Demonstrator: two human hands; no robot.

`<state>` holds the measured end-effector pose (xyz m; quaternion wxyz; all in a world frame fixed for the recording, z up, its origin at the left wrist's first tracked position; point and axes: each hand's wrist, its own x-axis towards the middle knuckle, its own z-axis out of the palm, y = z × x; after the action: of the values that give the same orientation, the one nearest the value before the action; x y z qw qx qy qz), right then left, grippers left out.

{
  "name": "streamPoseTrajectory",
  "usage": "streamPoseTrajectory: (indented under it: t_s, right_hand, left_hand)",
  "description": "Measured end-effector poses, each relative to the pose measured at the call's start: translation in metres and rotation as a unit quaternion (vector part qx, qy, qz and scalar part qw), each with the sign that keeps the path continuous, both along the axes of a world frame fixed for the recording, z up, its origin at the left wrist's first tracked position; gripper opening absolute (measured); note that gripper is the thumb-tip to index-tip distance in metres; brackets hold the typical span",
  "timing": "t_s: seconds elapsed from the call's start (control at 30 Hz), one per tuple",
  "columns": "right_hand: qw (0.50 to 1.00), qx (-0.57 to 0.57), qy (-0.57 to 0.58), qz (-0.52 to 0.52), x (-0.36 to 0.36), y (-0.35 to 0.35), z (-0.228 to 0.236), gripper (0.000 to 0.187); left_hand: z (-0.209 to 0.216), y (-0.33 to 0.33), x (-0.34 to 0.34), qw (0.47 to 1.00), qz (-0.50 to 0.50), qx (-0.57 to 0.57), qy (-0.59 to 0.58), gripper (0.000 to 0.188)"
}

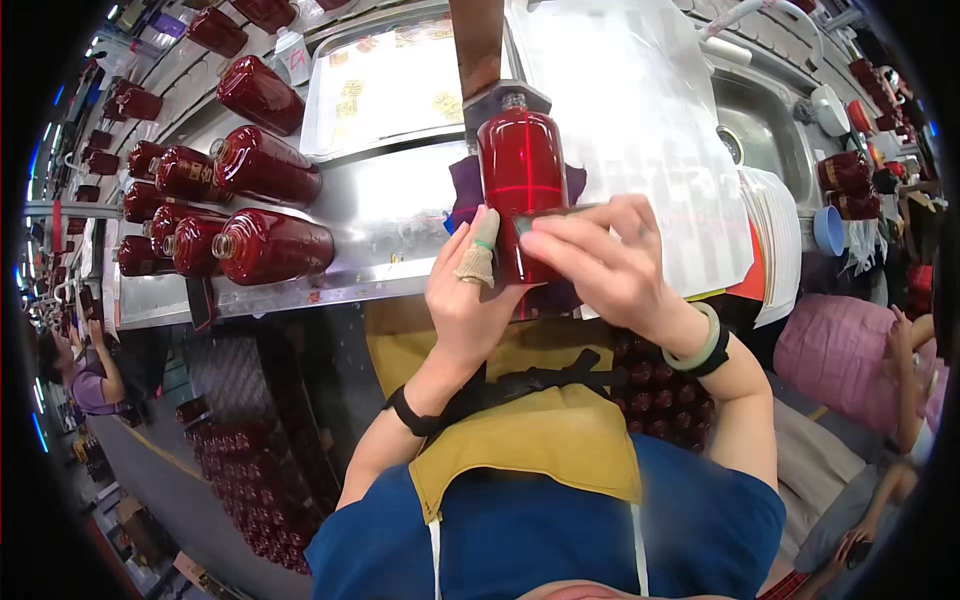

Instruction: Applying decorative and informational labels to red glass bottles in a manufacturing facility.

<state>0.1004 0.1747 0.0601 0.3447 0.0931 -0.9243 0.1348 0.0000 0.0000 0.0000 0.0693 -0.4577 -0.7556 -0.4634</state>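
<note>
A red glass bottle [522,150] lies before me with its neck pointing away, against a metal bracket [532,92]. Crossed bright red light lines show on its side. Under it is a dark purple cloth [467,190]. My left hand [463,305] grips the bottle's near left side; one finger wears a pale cover with a green band. In my right hand [615,265], fingers pinch a thin flat dark piece [535,217], perhaps a scraper, and press it against the bottle's right side. Part of that piece is hidden by the fingers.
Several more red bottles [268,165] lie at the left. A tray [318,110] with small gold pieces is beyond, beside white sheets [640,90]. A metal sink [765,130] is at right. Crowded bottles [250,480] stand lower down. Other people [100,385] work at both sides.
</note>
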Motion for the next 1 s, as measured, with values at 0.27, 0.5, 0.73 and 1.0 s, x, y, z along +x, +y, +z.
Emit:
streamPoseTrajectory:
  t_s: [0.27, 0.5, 0.73, 1.0]
  right_hand:
    - [0.989, -0.138, -0.021, -0.052, -0.027, 0.017, -0.008, 0.022]
    - [0.987, -0.005, 0.013, 0.157, -0.008, -0.007, -0.009, 0.011]
    - [0.991, -0.058, 0.082, -0.090, -0.059, 0.079, -0.010, 0.017]
    - [0.995, -0.069, 0.029, 0.066, -0.049, 0.037, -0.005, 0.017]
  left_hand:
    - [0.001, 0.010, 0.011, 0.995, 0.034, 0.029, -0.087, 0.105]
    - [-0.009, 0.002, -0.007, 0.993, -0.008, 0.002, -0.120, 0.093]
    - [-0.003, -0.002, -0.005, 0.965, -0.047, -0.024, -0.255, 0.100]
    - [-0.008, -0.001, -0.015, 0.985, -0.052, -0.038, -0.160, 0.100]
